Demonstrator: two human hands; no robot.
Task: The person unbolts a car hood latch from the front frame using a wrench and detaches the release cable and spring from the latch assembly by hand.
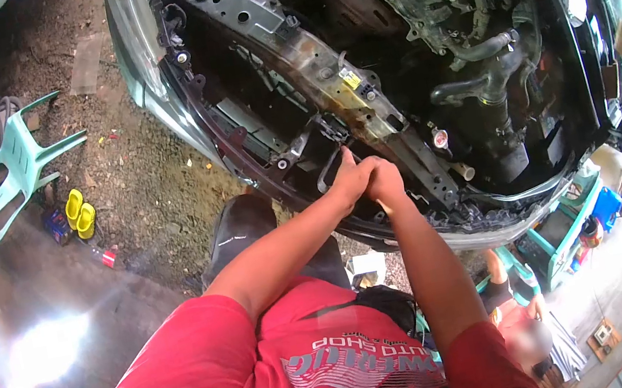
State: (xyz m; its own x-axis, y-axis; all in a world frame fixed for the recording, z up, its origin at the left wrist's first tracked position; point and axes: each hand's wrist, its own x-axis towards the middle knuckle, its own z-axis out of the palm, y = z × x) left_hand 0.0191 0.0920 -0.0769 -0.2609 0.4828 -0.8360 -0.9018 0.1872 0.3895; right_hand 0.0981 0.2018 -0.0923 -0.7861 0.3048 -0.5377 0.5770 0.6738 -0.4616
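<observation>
**FRONT-END INSP.: BOTH HANDS AT CAR NOSE, GRIP UNVERIFIED**

Head view (sole cam.): L hand (352, 181) & R hand (386, 180) meet, touching, over the gap btwn the upper crossmember (330, 88) and the front bar (274, 184). Work area, i.e. centre bracket (303, 144), sits just beyond and left of the hands, in the same gap. Radiator cap (440, 139) is near, to the right.

Risk (my judgement): a slip could drive knuckles into bare metal edges, esp. if effort is high & footing poor. Any loose part could drop into the dark gap; likely cause, blocked sightline (own hands cover the contact pt.).

Pose: L forearm enters on a long diagonal from lower left; R forearm rises steeper from lower right. L thumb points up toward the bracket. Fingers of both look curled but are mostly hidden; cannot tell if either grasps anything.
</observation>
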